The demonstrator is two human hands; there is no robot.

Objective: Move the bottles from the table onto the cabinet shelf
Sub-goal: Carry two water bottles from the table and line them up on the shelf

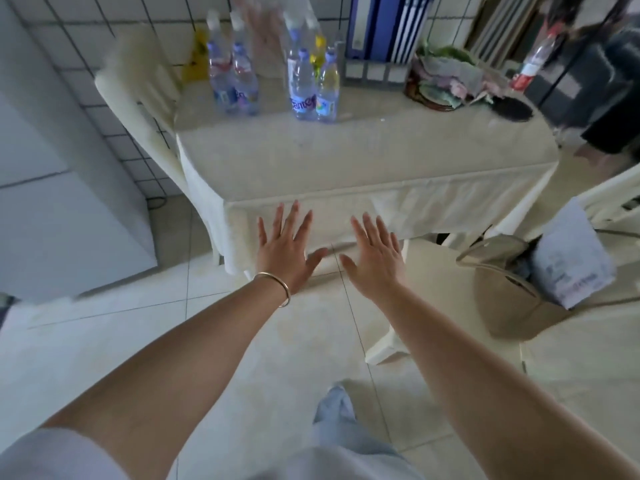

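Note:
Several clear plastic bottles stand upright at the far side of a table [363, 157] draped in a cream cloth. One pair of bottles [235, 81] stands at the left and a second cluster [313, 88] with purple caps and labels is to its right. A further bottle [531, 58] with a red label is at the far right. My left hand [285, 249], with a bangle on its wrist, and my right hand [375, 258] are stretched out side by side in front of the table's near edge, fingers straight and spread, holding nothing.
A white cabinet [62, 216] stands at the left. A cream chair [145, 95] is beside the table's left end. Blue binders [388, 26], a dish of cloths [446, 81] and a dark object [512, 110] sit on the table. A beige bag [509, 289] lies on the floor at the right.

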